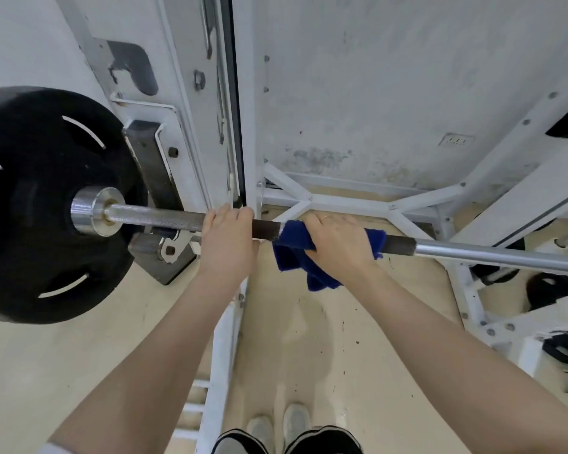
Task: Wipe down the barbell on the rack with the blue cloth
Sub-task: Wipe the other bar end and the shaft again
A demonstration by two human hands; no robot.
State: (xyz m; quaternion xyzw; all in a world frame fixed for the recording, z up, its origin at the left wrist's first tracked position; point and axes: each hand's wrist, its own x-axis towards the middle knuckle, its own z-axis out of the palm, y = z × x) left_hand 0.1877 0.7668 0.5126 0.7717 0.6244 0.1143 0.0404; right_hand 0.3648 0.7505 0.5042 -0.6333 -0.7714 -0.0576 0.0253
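Note:
The steel barbell (473,252) runs across the view from left to right, resting on the white rack's hook (159,247). A black weight plate (36,204) sits on its left end. My left hand (225,237) grips the bare bar just right of the rack upright. Right beside it, my right hand (340,245) grips the blue cloth (295,253), which is wrapped around the bar with loose folds hanging below. The bar under the cloth is hidden.
The white rack upright (191,103) stands behind my left hand, and white base beams (348,201) cross the beige floor. More black plates (551,290) are stored low at the right. My feet (276,427) are at the bottom edge.

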